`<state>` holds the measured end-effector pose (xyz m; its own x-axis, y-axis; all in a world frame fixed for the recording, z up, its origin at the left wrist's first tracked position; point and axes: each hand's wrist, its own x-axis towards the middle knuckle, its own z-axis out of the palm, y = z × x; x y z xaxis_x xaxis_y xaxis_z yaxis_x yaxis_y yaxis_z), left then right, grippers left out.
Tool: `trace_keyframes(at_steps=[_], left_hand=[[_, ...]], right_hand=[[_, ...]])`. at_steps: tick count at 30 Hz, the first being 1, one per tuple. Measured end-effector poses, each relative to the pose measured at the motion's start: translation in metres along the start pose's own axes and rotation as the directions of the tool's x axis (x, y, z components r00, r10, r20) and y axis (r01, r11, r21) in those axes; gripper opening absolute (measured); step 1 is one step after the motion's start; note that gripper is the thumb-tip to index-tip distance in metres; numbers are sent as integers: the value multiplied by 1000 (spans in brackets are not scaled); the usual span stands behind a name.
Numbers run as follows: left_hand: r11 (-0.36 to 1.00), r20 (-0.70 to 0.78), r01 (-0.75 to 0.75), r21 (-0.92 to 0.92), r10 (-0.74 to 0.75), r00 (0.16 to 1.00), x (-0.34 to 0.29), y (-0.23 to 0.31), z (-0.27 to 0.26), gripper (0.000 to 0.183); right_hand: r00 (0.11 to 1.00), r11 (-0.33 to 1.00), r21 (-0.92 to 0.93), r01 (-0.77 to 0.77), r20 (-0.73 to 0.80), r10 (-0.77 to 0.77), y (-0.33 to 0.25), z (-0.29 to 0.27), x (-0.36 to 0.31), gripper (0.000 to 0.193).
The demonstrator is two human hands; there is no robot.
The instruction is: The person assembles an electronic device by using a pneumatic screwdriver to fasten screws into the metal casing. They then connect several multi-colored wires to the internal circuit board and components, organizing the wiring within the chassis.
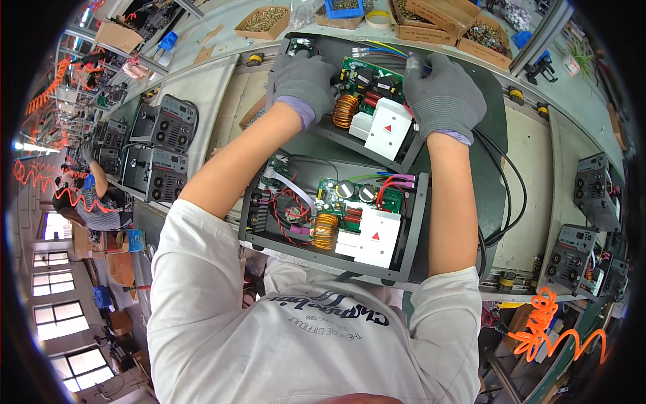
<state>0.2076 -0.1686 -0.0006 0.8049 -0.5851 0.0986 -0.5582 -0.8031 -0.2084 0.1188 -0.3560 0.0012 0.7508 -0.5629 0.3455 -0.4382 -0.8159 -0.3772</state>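
Note:
Two open dark metal welding-machine housings lie before me, one beyond the other. My left hand (306,84), in a grey glove, bends over the left end of the far housing (323,128), beside a small green board. What its curled fingers hold is hidden. My gloved right hand (444,94) closes at that housing's right end, next to the coloured wires (383,48); its grip is hidden too. Between the hands show a green circuit board (373,77), a copper coil (345,111) and a white block (388,128). The near housing (323,254) holds similar parts and red wires.
Black cables (515,195) loop at the right of the dark board (461,209) under the housings. Boxes of screws (264,22) line the far bench. Finished-looking machines (165,124) stand left, others (595,192) right. An orange coiled hose (538,323) hangs lower right. Another person (101,205) works far left.

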Motion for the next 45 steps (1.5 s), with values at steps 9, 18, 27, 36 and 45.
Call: trace_keyframes(at_steps=[9, 18, 27, 36, 45], left_hand=[[986, 142, 127, -106, -111, 984, 5, 6, -11, 22], [987, -153, -93, 132, 113, 982, 8, -10, -8, 45], [977, -67, -177, 118, 185, 980, 19, -9, -19, 58], [958, -15, -243, 150, 248, 969, 28, -10, -10, 39], [966, -75, -215, 145, 228, 971, 7, -13, -21, 30]], right_hand=[[1000, 1000, 1, -16, 23, 16, -1, -4, -1, 42], [1000, 998, 50, 30, -9, -29, 6, -3, -2, 31], [995, 993, 79, 87, -64, -82, 10, 2, 0, 28], [996, 995, 47, 84, 34, -85, 10, -8, -5, 31], [995, 973, 216, 84, -78, -68, 19, -1, -11, 31]])
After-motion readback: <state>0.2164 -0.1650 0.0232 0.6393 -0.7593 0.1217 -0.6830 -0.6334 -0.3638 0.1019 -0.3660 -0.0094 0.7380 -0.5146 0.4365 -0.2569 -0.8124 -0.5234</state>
